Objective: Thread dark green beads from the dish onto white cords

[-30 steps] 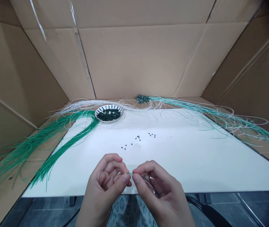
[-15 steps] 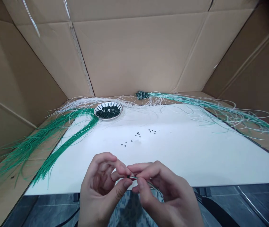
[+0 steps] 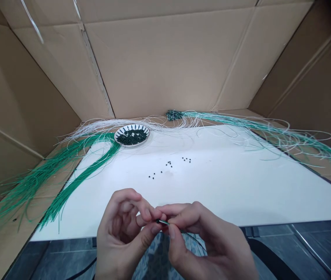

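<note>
My left hand point(image 3: 127, 233) pinches a small dark bead point(image 3: 158, 221) between thumb and index finger, just past the table's front edge. Close beside it, my right hand point(image 3: 206, 237) grips thin strands point(image 3: 164, 222) that run to the bead; their loose ends hang below the right palm. The fingertips of both hands nearly touch. Several small dark beads point(image 3: 169, 163) lie scattered on the white board point(image 3: 226, 186) beyond my hands. A white striped dish point(image 3: 117, 139) at the back left holds many dark beads.
Green strands point(image 3: 78, 182) spread over the left side, with white strands point(image 3: 95, 126) behind them. A bundle of green and white strands point(image 3: 226, 118), its dark beaded end point(image 3: 173, 115) at the back middle, stretches right. Cardboard walls point(image 3: 165, 62) enclose the back and sides.
The view has shifted slightly. My right hand has moved a little down and right, and the strands below it now hang at a different angle. Both hands keep their pinch.
</note>
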The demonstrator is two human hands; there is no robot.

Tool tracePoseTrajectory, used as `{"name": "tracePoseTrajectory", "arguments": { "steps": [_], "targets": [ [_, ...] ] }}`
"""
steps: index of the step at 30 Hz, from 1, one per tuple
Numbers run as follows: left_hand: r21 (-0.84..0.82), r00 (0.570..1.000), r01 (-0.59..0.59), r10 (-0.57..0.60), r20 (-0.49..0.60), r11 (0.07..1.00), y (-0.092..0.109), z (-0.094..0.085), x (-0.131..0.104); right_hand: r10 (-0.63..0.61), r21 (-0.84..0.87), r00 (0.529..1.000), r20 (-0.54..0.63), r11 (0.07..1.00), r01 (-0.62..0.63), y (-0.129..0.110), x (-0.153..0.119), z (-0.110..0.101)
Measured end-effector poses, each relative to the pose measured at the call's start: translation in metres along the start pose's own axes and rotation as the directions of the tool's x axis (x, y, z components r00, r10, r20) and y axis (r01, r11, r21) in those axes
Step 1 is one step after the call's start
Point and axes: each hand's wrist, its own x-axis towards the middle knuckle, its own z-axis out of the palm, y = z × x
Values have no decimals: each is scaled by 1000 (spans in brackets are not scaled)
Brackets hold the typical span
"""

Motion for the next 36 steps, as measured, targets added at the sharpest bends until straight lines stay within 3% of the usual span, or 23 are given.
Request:
{"name": "tracePoseTrajectory", "arguments": {
  "steps": [7, 15, 19, 23, 27, 32, 36],
  "targets": [
    [86, 992, -123, 124, -4, 989, -1, 2, -2, -59, -22, 998, 38, 998, 60, 6, -2, -1],
    [178, 943, -332, 325, 65, 926, -7, -5, -5, -125, -92, 990, 66, 987, 131, 14, -4, -3],
    [209, 920, -378, 342, 189, 902, -8, -13, -3, -118, -111, 991, 66, 986, 125, 16, -5, -3],
    [197, 924, -376, 350, 154, 905, -6, -15, -1, -95, -112, 993, 69, 988, 103, 15, -6, -4],
    [231, 905, -393, 329, 271, 890, -5, -17, 1, -93, -107, 993, 75, 989, 101, 14, -5, -5],
    [201, 914, -387, 347, 210, 900, -8, -16, 1, -107, -131, 991, 83, 984, 117, 16, -5, -5],
    [257, 892, -425, 353, 283, 868, -8, -18, 0, -122, -135, 989, 84, 982, 133, 19, -7, -5]
  ]
}}
